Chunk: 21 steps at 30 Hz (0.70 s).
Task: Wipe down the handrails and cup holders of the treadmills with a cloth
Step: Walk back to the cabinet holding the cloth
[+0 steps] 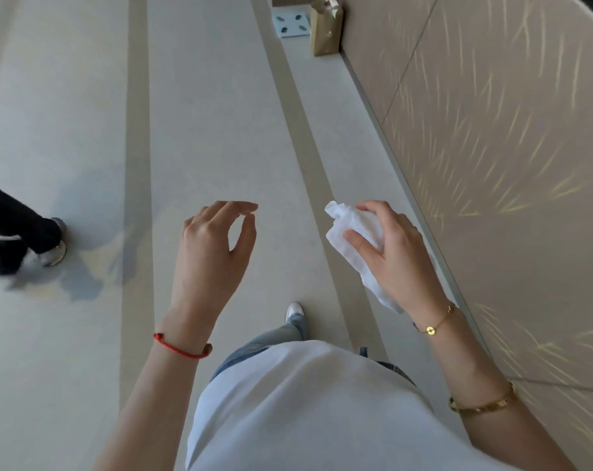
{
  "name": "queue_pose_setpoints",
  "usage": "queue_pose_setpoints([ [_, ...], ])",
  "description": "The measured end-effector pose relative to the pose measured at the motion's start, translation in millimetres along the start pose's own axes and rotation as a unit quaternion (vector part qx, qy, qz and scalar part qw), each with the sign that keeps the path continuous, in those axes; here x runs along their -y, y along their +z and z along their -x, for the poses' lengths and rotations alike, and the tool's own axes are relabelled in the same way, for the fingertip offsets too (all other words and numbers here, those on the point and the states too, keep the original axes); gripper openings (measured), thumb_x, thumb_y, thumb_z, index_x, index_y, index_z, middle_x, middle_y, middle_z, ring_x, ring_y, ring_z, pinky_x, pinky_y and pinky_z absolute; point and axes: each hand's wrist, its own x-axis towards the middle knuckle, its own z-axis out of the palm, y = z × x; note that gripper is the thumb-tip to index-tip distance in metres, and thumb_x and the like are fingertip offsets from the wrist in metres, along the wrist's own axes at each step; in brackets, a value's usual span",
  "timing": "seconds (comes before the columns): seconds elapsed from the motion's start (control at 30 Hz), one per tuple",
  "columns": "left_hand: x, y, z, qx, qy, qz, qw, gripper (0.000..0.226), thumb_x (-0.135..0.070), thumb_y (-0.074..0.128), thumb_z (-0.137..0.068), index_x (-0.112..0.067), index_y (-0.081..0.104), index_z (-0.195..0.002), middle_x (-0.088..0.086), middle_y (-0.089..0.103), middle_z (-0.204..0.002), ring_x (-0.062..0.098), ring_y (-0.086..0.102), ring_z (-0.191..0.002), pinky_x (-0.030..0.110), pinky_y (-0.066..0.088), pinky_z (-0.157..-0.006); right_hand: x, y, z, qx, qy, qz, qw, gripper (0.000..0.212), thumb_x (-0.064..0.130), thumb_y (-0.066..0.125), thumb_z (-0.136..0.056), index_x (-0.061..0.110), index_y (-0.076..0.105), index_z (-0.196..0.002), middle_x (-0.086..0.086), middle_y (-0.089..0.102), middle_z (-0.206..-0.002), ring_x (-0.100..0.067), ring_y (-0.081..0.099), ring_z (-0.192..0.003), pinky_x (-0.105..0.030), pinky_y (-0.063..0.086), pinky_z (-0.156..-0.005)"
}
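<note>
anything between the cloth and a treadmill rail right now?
Cannot say: no treadmill or handrail is in view. The right hand grips the white cloth over bare floor; the left hand holds nothing. Nothing visible blocks the strip ahead.

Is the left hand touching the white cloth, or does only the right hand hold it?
Apart. The head view shows bare floor between the left hand and the white cloth; only the right hand grips it.

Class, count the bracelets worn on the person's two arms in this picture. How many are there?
3. A red cord bracelet on the left wrist, a thin gold chain on the right wrist, and a gold bangle higher up the right forearm.
</note>
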Motion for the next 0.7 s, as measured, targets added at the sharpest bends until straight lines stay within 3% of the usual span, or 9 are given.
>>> queue_pose_setpoints([
  [0.47, 51, 80, -254, -0.004, -0.017, -0.008, 1.000, 0.018, -0.011, 0.058, -0.096, -0.011, 0.072, -0.108, 0.002, 0.072, -0.104, 0.022, 0.069, -0.095, 0.049, 0.053, -0.086, -37, 10, -278, 0.016, -0.021, -0.020, 0.999, 0.032, 0.043, 0.057, -0.095, 0.025, 0.052, -0.121, 0.010, 0.062, -0.116, -0.014, 0.053, -0.100, -0.027, 0.039, -0.084],
  [0.63, 72, 113, -358, -0.025, -0.028, -0.020, 0.999, 0.018, -0.009, 0.059, -0.095, -0.011, 0.072, -0.107, 0.002, 0.072, -0.103, 0.024, 0.068, -0.085, 0.049, 0.054, -0.083, -48, 11, -401, 0.026, -0.041, -0.027, 0.998, 0.033, 0.043, 0.057, -0.094, 0.023, 0.053, -0.120, 0.008, 0.063, -0.115, -0.018, 0.055, -0.101, -0.031, 0.043, -0.089],
  [0.7, 79, 123, -402, -0.040, -0.034, -0.019, 0.998, 0.017, -0.009, 0.060, -0.095, -0.011, 0.072, -0.107, 0.001, 0.072, -0.103, 0.018, 0.063, -0.073, 0.048, 0.054, -0.080, -51, 8, -452, 0.036, -0.051, -0.022, 0.998, 0.034, 0.045, 0.057, -0.094, 0.024, 0.053, -0.120, 0.009, 0.062, -0.113, -0.017, 0.055, -0.099, -0.029, 0.041, -0.086],
])
